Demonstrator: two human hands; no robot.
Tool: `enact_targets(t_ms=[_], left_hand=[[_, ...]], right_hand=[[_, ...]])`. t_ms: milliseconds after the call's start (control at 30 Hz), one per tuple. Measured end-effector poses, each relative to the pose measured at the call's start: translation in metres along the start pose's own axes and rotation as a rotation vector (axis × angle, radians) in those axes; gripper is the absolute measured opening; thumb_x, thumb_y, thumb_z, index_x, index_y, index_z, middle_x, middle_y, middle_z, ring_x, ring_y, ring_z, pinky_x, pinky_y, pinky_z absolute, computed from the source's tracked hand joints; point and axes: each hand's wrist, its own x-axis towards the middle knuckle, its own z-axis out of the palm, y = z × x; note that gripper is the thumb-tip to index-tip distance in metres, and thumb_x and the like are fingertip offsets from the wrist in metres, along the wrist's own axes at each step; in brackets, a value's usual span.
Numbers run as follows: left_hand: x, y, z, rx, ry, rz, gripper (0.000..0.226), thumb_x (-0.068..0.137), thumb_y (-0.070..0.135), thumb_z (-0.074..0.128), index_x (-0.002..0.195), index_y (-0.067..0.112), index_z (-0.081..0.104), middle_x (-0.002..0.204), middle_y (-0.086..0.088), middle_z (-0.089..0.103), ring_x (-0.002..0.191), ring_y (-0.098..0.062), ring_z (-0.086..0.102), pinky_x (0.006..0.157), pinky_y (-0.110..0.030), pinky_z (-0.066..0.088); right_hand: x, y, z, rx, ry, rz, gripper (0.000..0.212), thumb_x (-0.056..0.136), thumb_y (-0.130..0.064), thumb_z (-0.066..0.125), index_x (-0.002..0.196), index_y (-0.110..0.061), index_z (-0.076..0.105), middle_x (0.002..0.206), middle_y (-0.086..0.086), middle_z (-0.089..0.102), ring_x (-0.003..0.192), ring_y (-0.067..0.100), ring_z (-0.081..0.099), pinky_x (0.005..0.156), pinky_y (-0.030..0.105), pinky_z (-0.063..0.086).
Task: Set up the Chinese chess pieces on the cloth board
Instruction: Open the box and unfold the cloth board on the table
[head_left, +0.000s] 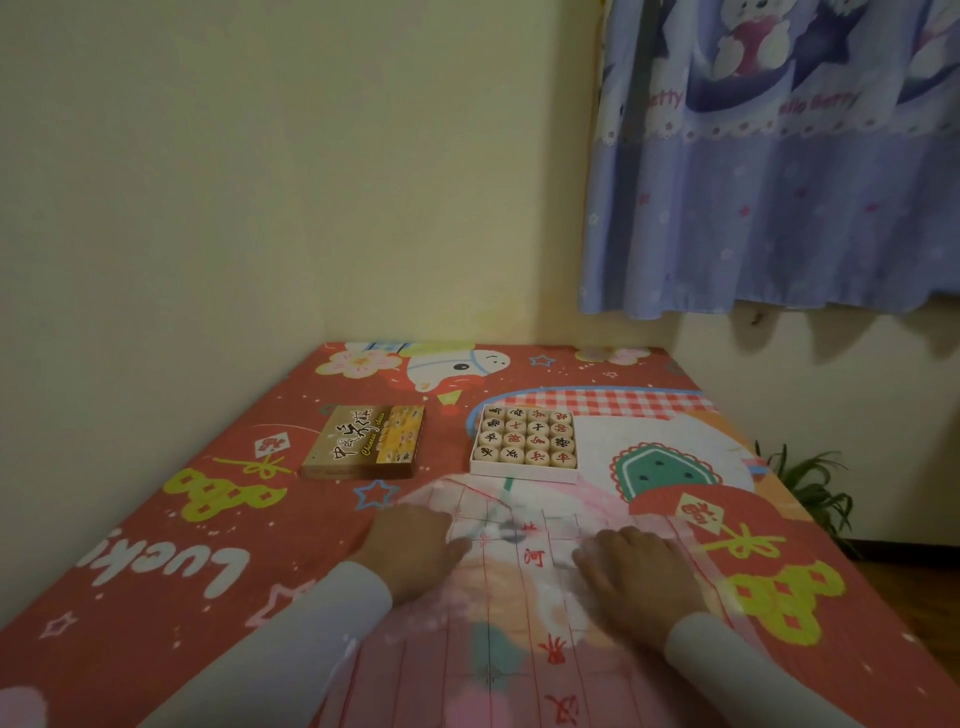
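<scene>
A thin, see-through cloth board (524, 613) with red grid lines and red characters lies spread on the red patterned bedsheet in front of me. My left hand (410, 551) presses flat on the board's left part. On its right part my right hand (634, 571) lies flat, fingers spread. Both hands are blurred. Beyond the board sits an open white box (523, 470) filled with several round wooden chess pieces (527, 435) marked in red and black. Neither hand holds a piece.
The brown box lid (363, 441) lies to the left of the piece box. The bed (156, 519) meets a cream wall at the left and far sides. A blue curtain (769, 171) hangs at the right, a green plant (810, 488) stands beside the bed's right edge.
</scene>
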Motion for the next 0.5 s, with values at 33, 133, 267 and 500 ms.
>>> enact_targets(t_ms=[33,133,267,500], left_hand=[[0.005,0.001,0.001,0.013,0.061,0.007,0.048,0.095,0.055,0.034,0.111,0.019,0.061,0.114,-0.006,0.064,0.108,-0.025,0.058,0.088,-0.036,0.043],[0.015,0.006,0.008,-0.057,0.121,0.047,0.042,0.094,0.050,0.041,0.121,0.021,0.057,0.120,-0.005,0.056,0.114,-0.025,0.051,0.092,-0.035,0.041],[0.021,0.010,0.028,-0.205,-0.087,0.026,0.069,0.088,0.067,0.038,0.147,0.032,0.029,0.156,-0.005,0.023,0.142,-0.029,0.022,0.114,-0.043,0.024],[0.033,-0.003,0.029,-0.095,-0.262,-0.170,0.102,0.071,0.090,0.020,0.153,0.032,0.005,0.162,-0.011,0.000,0.147,-0.037,0.002,0.117,-0.052,0.008]], right_hand=[[-0.001,0.003,-0.005,-0.009,0.038,-0.007,0.045,0.094,-0.056,0.023,0.111,-0.030,0.055,0.109,-0.006,0.062,0.099,0.016,0.054,0.092,0.033,0.042],[0.002,0.014,-0.007,0.026,0.113,0.002,0.036,0.098,-0.044,0.031,0.112,-0.028,0.060,0.109,-0.006,0.061,0.097,0.015,0.053,0.088,0.027,0.041],[0.003,0.028,0.010,0.071,-0.028,-0.007,0.048,0.088,-0.055,0.032,0.125,-0.030,0.050,0.122,-0.004,0.054,0.109,0.017,0.050,0.096,0.031,0.041],[-0.008,0.032,0.014,0.058,-0.184,0.132,0.086,0.081,-0.079,0.010,0.151,-0.029,0.008,0.161,0.006,0.006,0.148,0.029,0.002,0.119,0.047,0.004]])
